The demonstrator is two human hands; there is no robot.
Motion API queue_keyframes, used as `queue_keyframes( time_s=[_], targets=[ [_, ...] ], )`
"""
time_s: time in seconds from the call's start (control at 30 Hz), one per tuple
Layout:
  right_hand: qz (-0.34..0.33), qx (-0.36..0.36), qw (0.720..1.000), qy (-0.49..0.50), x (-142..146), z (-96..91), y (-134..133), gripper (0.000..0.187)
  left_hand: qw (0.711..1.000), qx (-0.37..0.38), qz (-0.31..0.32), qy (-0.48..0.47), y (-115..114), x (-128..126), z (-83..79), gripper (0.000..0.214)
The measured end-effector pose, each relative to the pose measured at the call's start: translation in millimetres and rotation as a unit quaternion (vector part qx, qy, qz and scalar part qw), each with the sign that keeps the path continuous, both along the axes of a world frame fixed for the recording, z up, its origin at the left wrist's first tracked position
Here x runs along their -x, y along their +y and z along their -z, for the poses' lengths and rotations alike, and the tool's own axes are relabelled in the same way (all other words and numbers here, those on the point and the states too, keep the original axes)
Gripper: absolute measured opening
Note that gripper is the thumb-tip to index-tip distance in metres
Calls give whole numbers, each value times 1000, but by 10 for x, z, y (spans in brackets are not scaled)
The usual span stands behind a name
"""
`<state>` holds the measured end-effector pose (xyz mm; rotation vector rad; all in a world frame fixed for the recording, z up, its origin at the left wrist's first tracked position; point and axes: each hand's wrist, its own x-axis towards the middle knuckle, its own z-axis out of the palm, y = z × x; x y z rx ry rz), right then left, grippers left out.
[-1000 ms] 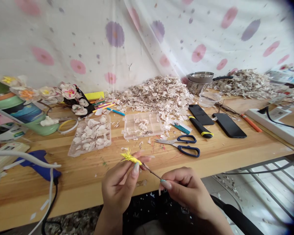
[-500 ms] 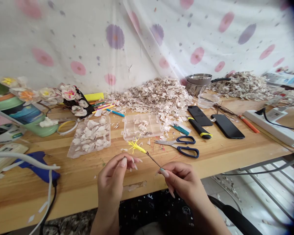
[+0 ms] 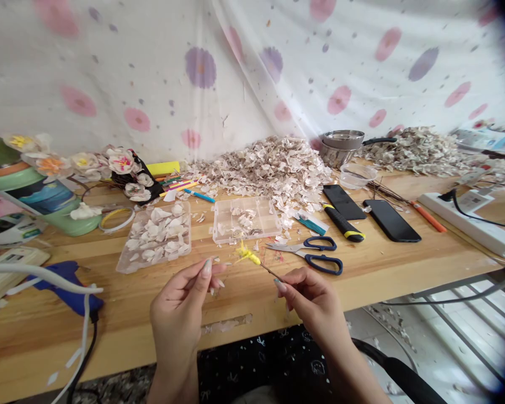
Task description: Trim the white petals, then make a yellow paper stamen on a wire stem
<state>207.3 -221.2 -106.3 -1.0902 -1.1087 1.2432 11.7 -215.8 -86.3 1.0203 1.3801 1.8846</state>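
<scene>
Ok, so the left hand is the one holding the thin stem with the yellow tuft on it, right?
Not quite: the head view shows the right hand, not the left hand, holding the thin stem with the yellow tuft on it.

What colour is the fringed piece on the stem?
The fringed piece on the stem is yellow in the head view.

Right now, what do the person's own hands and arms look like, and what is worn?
Both the left hand and right hand are bare, with long, tapered, pale-polished fingernails. No gloves, rings or sleeves show on the forearms. A black garment with small white prints covers the lap.
</scene>
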Motion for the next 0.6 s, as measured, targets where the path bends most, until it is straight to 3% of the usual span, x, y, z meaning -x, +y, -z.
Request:
queue_keyframes(
  time_s=[0.1, 0.2, 0.3, 0.43, 0.5, 0.6],
  targets=[
    [7, -20, 999, -27, -2, 17, 7, 26, 999, -31, 3, 14, -13, -21, -12, 6],
    [17, -50, 997, -63, -18, 41, 21, 21, 991, -90, -49, 89, -65, -66, -81, 7],
    [19, -69, 995, -76, -31, 59, 31, 17, 953, -160, -101, 235, -144, -102, -155, 13],
    [4, -74, 994, -77, -31, 37, 23, 17, 882, -223, -75, 408, -201, -80, -153, 44],
    [1, -70, 995, -78, -27, 16, 17, 18, 858, -238, -68, 450, -195, -60, -125, 54],
    [3, -62, 996, -69, -20, -18, 15, 19, 847, -241, -70, 468, -168, -56, -93, 54]
  ],
)
